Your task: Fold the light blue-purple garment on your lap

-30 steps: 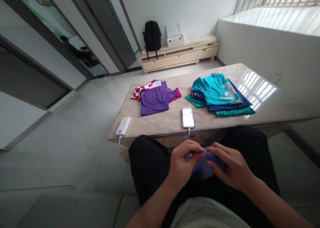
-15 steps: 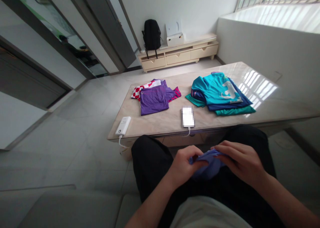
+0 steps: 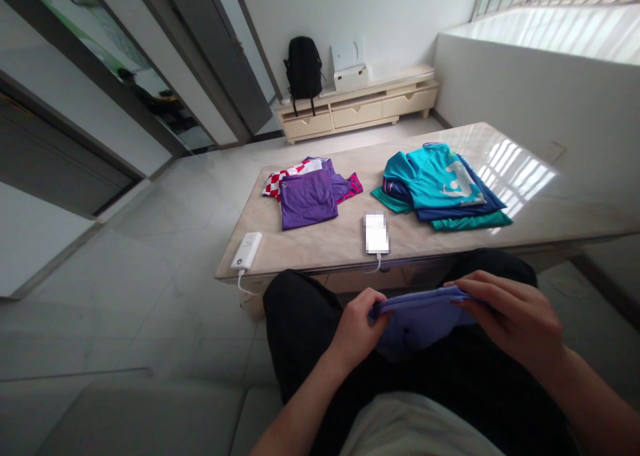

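A periwinkle-blue cloth garment point(image 3: 417, 323) hangs over my lap, its top edge folded and stretched between both hands; its exact kind is hard to make out. My left hand point(image 3: 361, 323) pinches the left end of that edge between thumb and fingers. At the right end, my right hand point(image 3: 513, 316) grips the edge, thumb below and fingers on top. Beyond my knees, on the marble-look table point(image 3: 350, 243), lie a pile of purple and red-checked shirts point(image 3: 309, 199) at left and a pile of teal and blue shirts point(image 3: 445, 183) at right.
A white power bank point(image 3: 247, 251) with a cable lies at the table's left front corner. A blurred-out white device point(image 3: 376, 233) with a cable sits near the front edge. Behind stand a low cabinet point(image 3: 357, 115), a black backpack point(image 3: 304, 69) and a white box point(image 3: 350, 78). A person point(image 3: 145, 96) shows through the doorway.
My hands have moved apart, the right one going further right. The blue garment, bunched before, is now drawn out into a straight folded edge.
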`<control>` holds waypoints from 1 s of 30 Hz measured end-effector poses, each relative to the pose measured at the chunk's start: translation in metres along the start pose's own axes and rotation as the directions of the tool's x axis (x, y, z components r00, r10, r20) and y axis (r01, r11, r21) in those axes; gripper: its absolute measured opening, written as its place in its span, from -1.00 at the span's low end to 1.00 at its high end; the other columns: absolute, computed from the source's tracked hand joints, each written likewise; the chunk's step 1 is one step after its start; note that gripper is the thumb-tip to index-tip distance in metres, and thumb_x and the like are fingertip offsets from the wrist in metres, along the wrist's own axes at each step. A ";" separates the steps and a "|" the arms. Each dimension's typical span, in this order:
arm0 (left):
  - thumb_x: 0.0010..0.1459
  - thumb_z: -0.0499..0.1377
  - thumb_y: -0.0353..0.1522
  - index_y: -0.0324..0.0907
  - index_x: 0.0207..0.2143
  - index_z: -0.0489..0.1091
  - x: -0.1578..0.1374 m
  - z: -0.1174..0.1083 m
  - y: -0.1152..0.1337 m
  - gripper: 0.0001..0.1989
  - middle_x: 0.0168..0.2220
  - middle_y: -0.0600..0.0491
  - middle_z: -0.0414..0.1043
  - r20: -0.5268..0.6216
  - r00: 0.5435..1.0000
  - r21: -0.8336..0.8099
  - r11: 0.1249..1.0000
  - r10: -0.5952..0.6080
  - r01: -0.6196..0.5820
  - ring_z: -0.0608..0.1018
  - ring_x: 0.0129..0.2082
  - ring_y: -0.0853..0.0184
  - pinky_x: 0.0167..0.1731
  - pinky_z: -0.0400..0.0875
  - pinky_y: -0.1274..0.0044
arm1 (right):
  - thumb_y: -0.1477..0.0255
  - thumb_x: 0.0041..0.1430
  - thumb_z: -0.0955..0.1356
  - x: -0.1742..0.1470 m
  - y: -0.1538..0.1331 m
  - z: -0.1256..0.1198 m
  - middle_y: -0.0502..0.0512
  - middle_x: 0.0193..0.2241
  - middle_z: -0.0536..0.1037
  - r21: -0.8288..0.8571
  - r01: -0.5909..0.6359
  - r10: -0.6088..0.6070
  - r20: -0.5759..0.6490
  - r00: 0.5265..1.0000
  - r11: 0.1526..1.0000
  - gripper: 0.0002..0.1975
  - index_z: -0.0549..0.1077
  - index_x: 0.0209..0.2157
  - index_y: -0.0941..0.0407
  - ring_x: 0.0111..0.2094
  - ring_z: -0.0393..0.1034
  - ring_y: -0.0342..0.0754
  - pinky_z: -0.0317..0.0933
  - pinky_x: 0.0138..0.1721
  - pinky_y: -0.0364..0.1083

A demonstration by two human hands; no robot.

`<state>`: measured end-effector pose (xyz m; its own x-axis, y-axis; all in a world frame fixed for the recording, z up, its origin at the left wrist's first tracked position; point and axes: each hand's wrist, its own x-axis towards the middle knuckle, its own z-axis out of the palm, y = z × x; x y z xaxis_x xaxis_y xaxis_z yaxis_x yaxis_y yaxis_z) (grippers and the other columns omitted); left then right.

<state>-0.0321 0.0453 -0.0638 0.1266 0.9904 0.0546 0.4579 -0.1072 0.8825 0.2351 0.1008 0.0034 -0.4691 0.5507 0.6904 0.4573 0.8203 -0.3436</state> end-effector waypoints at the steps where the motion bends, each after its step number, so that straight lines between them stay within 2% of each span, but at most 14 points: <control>1: 0.33 0.24 -0.30 -0.18 -0.24 0.47 -0.001 0.000 -0.001 -0.88 -0.26 0.05 0.51 -0.060 0.998 0.012 1.000 0.023 -0.023 0.54 -0.23 0.30 -0.20 0.37 0.52 | 0.52 0.34 0.39 0.000 0.000 -0.002 0.09 -0.29 0.68 -0.020 0.006 -0.006 -0.006 1.000 1.000 -0.85 0.54 -0.09 0.07 -0.38 0.60 -0.13 0.42 -0.32 -0.23; 3: 0.36 0.22 -0.32 -0.17 -0.22 0.44 -0.004 -0.002 -0.003 -0.90 -0.26 0.06 0.50 -0.163 0.983 0.037 0.996 0.084 -0.079 0.53 -0.25 0.32 -0.20 0.38 0.53 | 0.57 0.31 0.40 0.000 0.001 -0.006 0.10 -0.28 0.68 -0.078 0.020 -0.022 -0.022 1.000 0.997 -0.82 0.52 -0.09 0.08 -0.38 0.61 -0.14 0.42 -0.31 -0.24; 5: 0.39 0.20 -0.30 -0.16 -0.21 0.44 -0.008 -0.004 -0.007 -0.88 -0.27 0.06 0.50 -0.209 0.960 0.089 0.981 0.188 -0.173 0.54 -0.26 0.34 -0.21 0.40 0.53 | 0.58 0.30 0.41 -0.002 0.003 -0.012 0.10 -0.26 0.69 -0.149 0.019 -0.028 -0.055 0.998 0.989 -0.80 0.51 -0.08 0.07 -0.38 0.61 -0.14 0.41 -0.31 -0.25; 8: 0.42 0.18 -0.25 -0.15 -0.18 0.46 -0.014 -0.009 -0.014 -0.83 -0.29 0.03 0.54 -0.160 0.909 0.194 0.915 0.385 -0.353 0.58 -0.27 0.32 -0.22 0.45 0.52 | 0.54 0.29 0.43 -0.004 0.007 -0.020 0.07 -0.28 0.70 -0.240 -0.011 -0.018 -0.118 0.993 0.971 -0.82 0.54 -0.09 0.04 -0.43 0.59 -0.14 0.38 -0.38 -0.23; 10: 0.42 0.18 -0.22 -0.15 -0.16 0.47 -0.016 -0.010 -0.017 -0.81 -0.29 0.00 0.57 -0.115 0.883 0.234 0.876 0.456 -0.422 0.61 -0.28 0.31 -0.24 0.48 0.52 | 0.51 0.31 0.43 -0.005 0.009 -0.023 0.06 -0.29 0.70 -0.274 -0.019 -0.019 -0.133 0.991 0.962 -0.84 0.55 -0.10 0.02 -0.47 0.57 -0.14 0.33 -0.45 -0.22; 13: 0.41 0.21 -0.20 -0.15 -0.13 0.48 -0.017 -0.011 -0.018 -0.79 -0.26 -0.02 0.59 -0.081 0.897 0.208 0.887 0.435 -0.411 0.62 -0.27 0.31 -0.24 0.49 0.53 | 0.47 0.34 0.42 -0.004 0.008 -0.025 0.04 -0.30 0.71 -0.295 -0.015 -0.029 -0.144 0.989 0.956 -0.87 0.56 -0.10 -0.01 -0.50 0.54 -0.16 0.29 -0.50 -0.20; 16: 0.40 0.20 -0.18 -0.16 -0.18 0.50 -0.017 -0.008 -0.016 -0.76 -0.26 -0.02 0.58 -0.003 0.944 0.113 0.938 0.329 -0.327 0.60 -0.26 0.31 -0.20 0.48 0.52 | 0.50 0.34 0.42 -0.003 0.006 -0.026 0.03 -0.32 0.70 -0.291 -0.052 -0.005 -0.195 0.981 0.955 -0.87 0.56 -0.11 0.03 -0.53 0.52 -0.20 0.26 -0.51 -0.22; 19: 0.40 0.20 -0.15 -0.18 -0.26 0.51 -0.019 -0.001 -0.015 -0.71 -0.29 -0.02 0.56 0.056 0.971 0.050 0.971 0.232 -0.234 0.57 -0.25 0.29 -0.17 0.43 0.50 | 0.51 0.32 0.44 -0.004 0.005 -0.026 0.03 -0.32 0.71 -0.303 -0.052 -0.009 -0.195 0.981 0.952 -0.87 0.56 -0.11 0.04 -0.51 0.53 -0.21 0.26 -0.51 -0.22; 22: 0.41 0.17 -0.13 -0.18 -0.23 0.50 -0.022 0.010 -0.014 -0.69 -0.26 -0.01 0.55 -0.088 0.994 0.021 0.998 0.062 -0.060 0.55 -0.23 0.28 -0.16 0.41 0.49 | 0.48 0.32 0.44 -0.006 0.006 -0.027 0.03 -0.32 0.71 -0.344 -0.016 -0.047 -0.173 0.984 0.939 -0.87 0.56 -0.11 0.01 -0.48 0.57 -0.16 0.29 -0.51 -0.19; 24: 0.45 0.12 -0.13 -0.18 -0.18 0.48 -0.023 0.015 -0.015 -0.69 -0.24 -0.01 0.55 -0.224 0.974 -0.011 0.999 -0.041 0.040 0.56 -0.23 0.28 -0.17 0.41 0.49 | 0.47 0.32 0.44 -0.007 0.006 -0.027 0.02 -0.32 0.71 -0.359 -0.002 -0.062 -0.167 0.984 0.933 -0.86 0.56 -0.11 -0.01 -0.47 0.58 -0.13 0.30 -0.51 -0.18; 25: 0.46 0.08 -0.14 -0.17 -0.16 0.47 -0.023 0.016 -0.015 -0.68 -0.24 -0.01 0.55 -0.283 0.958 -0.012 0.999 -0.050 0.049 0.56 -0.23 0.28 -0.17 0.41 0.49 | 0.48 0.31 0.44 -0.007 0.005 -0.028 0.02 -0.31 0.71 -0.354 -0.003 -0.059 -0.165 0.985 0.935 -0.86 0.57 -0.11 -0.01 -0.47 0.59 -0.13 0.31 -0.50 -0.18; 27: 0.48 0.04 -0.16 -0.17 -0.18 0.47 -0.022 0.013 -0.017 -0.67 -0.25 -0.02 0.56 -0.379 0.924 0.064 0.998 0.045 -0.022 0.58 -0.24 0.28 -0.18 0.42 0.49 | 0.50 0.30 0.45 -0.007 0.002 -0.030 0.03 -0.31 0.71 -0.322 -0.030 -0.033 -0.189 0.981 0.946 -0.86 0.57 -0.13 0.01 -0.45 0.59 -0.14 0.35 -0.46 -0.20; 30: 0.46 0.06 -0.14 -0.15 -0.27 0.47 -0.021 -0.003 -0.021 -0.66 -0.37 0.00 0.55 -0.413 0.846 0.309 0.926 0.337 -0.218 0.57 -0.36 0.29 -0.27 0.40 0.51 | 0.50 0.28 0.47 -0.005 -0.002 -0.035 0.04 -0.35 0.70 -0.232 -0.147 0.074 -0.295 0.953 0.961 -0.90 0.59 -0.18 0.04 -0.45 0.59 -0.15 0.37 -0.40 -0.22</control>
<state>-0.0465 0.0273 -0.0820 -0.1023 0.8375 0.5367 0.6681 -0.3419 0.6609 0.2629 0.0912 0.0234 -0.1901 0.5401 0.8199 0.6843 0.6717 -0.2839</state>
